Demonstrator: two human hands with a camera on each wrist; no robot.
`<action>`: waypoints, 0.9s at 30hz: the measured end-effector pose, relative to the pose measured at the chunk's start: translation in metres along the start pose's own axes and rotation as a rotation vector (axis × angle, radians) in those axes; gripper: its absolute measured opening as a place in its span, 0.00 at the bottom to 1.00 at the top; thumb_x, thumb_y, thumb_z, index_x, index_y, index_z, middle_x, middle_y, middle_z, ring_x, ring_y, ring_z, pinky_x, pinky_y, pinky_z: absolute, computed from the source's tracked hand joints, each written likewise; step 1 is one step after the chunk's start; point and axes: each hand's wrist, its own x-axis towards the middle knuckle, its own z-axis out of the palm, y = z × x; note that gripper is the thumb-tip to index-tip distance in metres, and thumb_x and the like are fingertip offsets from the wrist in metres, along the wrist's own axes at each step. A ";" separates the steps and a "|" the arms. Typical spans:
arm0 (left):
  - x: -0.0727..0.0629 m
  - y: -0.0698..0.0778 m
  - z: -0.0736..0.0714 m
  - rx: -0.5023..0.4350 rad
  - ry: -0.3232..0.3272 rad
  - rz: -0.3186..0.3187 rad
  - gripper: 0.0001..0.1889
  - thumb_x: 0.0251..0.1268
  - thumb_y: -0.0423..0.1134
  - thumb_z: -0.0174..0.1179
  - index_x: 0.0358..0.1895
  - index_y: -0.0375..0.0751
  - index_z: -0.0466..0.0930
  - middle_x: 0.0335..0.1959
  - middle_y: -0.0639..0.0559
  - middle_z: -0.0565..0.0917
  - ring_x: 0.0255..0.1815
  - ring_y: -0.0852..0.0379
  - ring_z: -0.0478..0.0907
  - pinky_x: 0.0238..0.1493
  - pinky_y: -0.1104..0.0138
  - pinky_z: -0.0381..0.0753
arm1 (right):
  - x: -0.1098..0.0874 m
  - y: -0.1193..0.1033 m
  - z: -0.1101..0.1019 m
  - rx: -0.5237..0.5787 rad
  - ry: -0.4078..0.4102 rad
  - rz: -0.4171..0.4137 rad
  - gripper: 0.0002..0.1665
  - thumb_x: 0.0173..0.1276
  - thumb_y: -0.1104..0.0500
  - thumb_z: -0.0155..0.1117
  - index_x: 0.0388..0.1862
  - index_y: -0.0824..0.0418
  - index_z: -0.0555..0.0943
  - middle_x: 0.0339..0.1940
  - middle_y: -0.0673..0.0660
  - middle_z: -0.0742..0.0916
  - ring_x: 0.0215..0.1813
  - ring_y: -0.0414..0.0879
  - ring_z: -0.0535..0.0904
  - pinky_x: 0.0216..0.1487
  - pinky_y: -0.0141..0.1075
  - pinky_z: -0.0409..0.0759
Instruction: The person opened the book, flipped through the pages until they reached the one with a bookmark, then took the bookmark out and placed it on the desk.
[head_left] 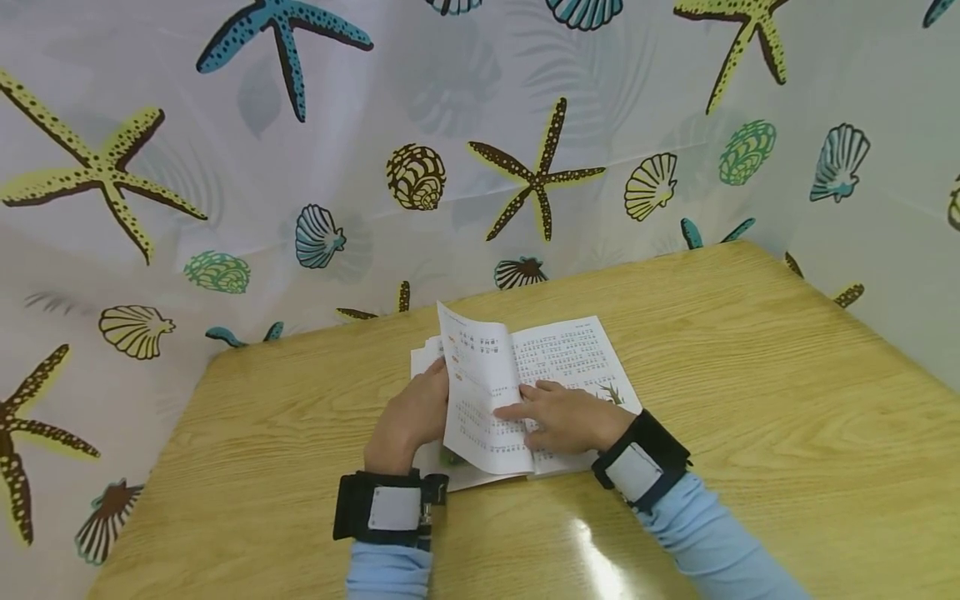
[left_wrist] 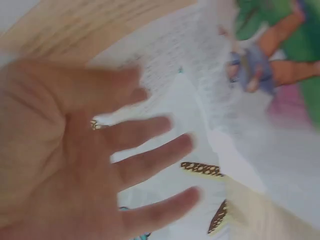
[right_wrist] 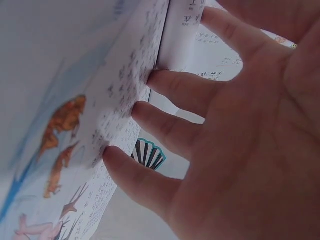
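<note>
An open book (head_left: 564,343) with printed text lies on the wooden table, and one of its pages (head_left: 480,375) stands raised and curved on the left side. My left hand (head_left: 412,414) is behind that page's left edge; in the left wrist view the left hand (left_wrist: 95,145) has its fingers spread, slightly blurred, beside a colourful illustration (left_wrist: 255,65). Over the right page lies my right hand (head_left: 573,419), its index finger reaching across to the raised page. Seen from the right wrist, the right hand (right_wrist: 240,135) has extended fingers whose tips touch the paper near the book's fold.
The wooden table (head_left: 750,358) extends on both sides of the book. Behind it hangs a white cloth (head_left: 360,125) printed with starfish and shells, which also covers the right side. Black bands with pale plates wrap both wrists, above light blue sleeves (head_left: 712,533).
</note>
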 end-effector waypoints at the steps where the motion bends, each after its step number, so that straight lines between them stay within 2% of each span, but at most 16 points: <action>1: 0.000 0.002 -0.003 0.039 0.053 -0.022 0.25 0.75 0.31 0.52 0.73 0.29 0.67 0.71 0.31 0.70 0.66 0.34 0.74 0.57 0.44 0.79 | 0.000 0.000 0.000 0.000 -0.001 0.005 0.27 0.74 0.61 0.61 0.71 0.52 0.77 0.76 0.72 0.67 0.74 0.75 0.60 0.66 0.68 0.66; 2: -0.001 0.003 -0.005 0.070 0.102 -0.052 0.25 0.77 0.31 0.50 0.74 0.28 0.64 0.73 0.31 0.67 0.70 0.32 0.68 0.62 0.40 0.74 | 0.000 -0.001 0.000 0.000 -0.002 0.008 0.27 0.73 0.61 0.62 0.71 0.52 0.77 0.76 0.72 0.67 0.74 0.75 0.60 0.66 0.68 0.66; 4: -0.001 0.006 -0.009 0.106 0.189 -0.093 0.25 0.79 0.32 0.47 0.74 0.26 0.62 0.73 0.29 0.66 0.72 0.30 0.65 0.66 0.39 0.69 | 0.001 -0.001 0.000 -0.003 -0.002 0.014 0.27 0.73 0.61 0.62 0.71 0.52 0.78 0.76 0.72 0.67 0.74 0.74 0.60 0.66 0.68 0.66; 5: -0.001 0.007 -0.010 0.118 0.219 -0.094 0.25 0.79 0.33 0.48 0.74 0.25 0.62 0.73 0.29 0.66 0.72 0.31 0.65 0.67 0.39 0.68 | 0.002 -0.001 0.000 -0.003 -0.003 0.018 0.27 0.73 0.61 0.62 0.71 0.52 0.78 0.76 0.71 0.67 0.74 0.74 0.60 0.67 0.68 0.66; 6: -0.001 0.008 -0.011 0.119 0.233 -0.093 0.26 0.80 0.34 0.49 0.74 0.25 0.62 0.74 0.30 0.65 0.73 0.31 0.64 0.69 0.39 0.65 | 0.002 -0.001 0.001 -0.005 -0.003 0.020 0.27 0.73 0.61 0.62 0.71 0.52 0.78 0.76 0.71 0.67 0.75 0.74 0.60 0.67 0.68 0.66; 8: 0.000 0.009 -0.012 0.108 0.220 -0.079 0.28 0.79 0.37 0.53 0.74 0.26 0.62 0.74 0.31 0.65 0.75 0.33 0.62 0.72 0.41 0.62 | 0.002 -0.001 0.001 -0.008 -0.004 0.023 0.27 0.74 0.61 0.62 0.70 0.51 0.78 0.76 0.71 0.67 0.75 0.74 0.60 0.67 0.68 0.65; 10: 0.001 0.010 -0.011 0.099 0.163 -0.070 0.31 0.77 0.41 0.57 0.75 0.29 0.62 0.75 0.32 0.64 0.76 0.35 0.60 0.73 0.42 0.60 | 0.002 -0.001 0.001 -0.009 -0.005 0.024 0.27 0.74 0.61 0.63 0.70 0.51 0.78 0.76 0.71 0.68 0.75 0.74 0.60 0.67 0.68 0.65; 14: 0.005 0.009 -0.003 0.072 0.008 -0.076 0.36 0.70 0.43 0.66 0.76 0.36 0.64 0.78 0.35 0.62 0.78 0.37 0.57 0.73 0.43 0.60 | 0.002 0.000 0.001 -0.015 -0.008 0.008 0.27 0.74 0.60 0.63 0.71 0.51 0.78 0.75 0.72 0.68 0.74 0.75 0.60 0.66 0.69 0.65; 19: 0.010 0.008 0.012 0.013 -0.261 -0.150 0.42 0.61 0.43 0.74 0.77 0.42 0.64 0.80 0.38 0.57 0.80 0.37 0.51 0.74 0.42 0.57 | 0.002 0.002 0.000 -0.018 -0.007 -0.012 0.27 0.74 0.60 0.63 0.71 0.52 0.77 0.75 0.73 0.68 0.74 0.75 0.61 0.66 0.69 0.66; 21: 0.011 0.007 0.018 -0.010 -0.341 -0.189 0.44 0.58 0.42 0.76 0.78 0.44 0.64 0.81 0.39 0.56 0.80 0.37 0.50 0.74 0.42 0.57 | 0.002 0.002 0.001 -0.020 -0.002 -0.018 0.27 0.74 0.61 0.63 0.71 0.52 0.78 0.75 0.73 0.68 0.74 0.75 0.61 0.66 0.69 0.66; 23: 0.012 0.007 0.022 -0.020 -0.375 -0.215 0.45 0.56 0.41 0.77 0.78 0.45 0.64 0.81 0.40 0.56 0.80 0.37 0.50 0.73 0.41 0.59 | 0.001 0.002 0.001 -0.019 0.002 -0.019 0.27 0.73 0.61 0.63 0.70 0.53 0.78 0.75 0.73 0.68 0.73 0.75 0.61 0.65 0.69 0.66; 27: 0.012 0.007 0.023 -0.027 -0.367 -0.238 0.47 0.54 0.41 0.78 0.78 0.46 0.64 0.81 0.41 0.56 0.80 0.38 0.51 0.73 0.41 0.60 | 0.002 0.002 0.001 -0.017 0.004 -0.016 0.27 0.73 0.61 0.63 0.70 0.52 0.78 0.75 0.73 0.69 0.73 0.75 0.61 0.66 0.69 0.66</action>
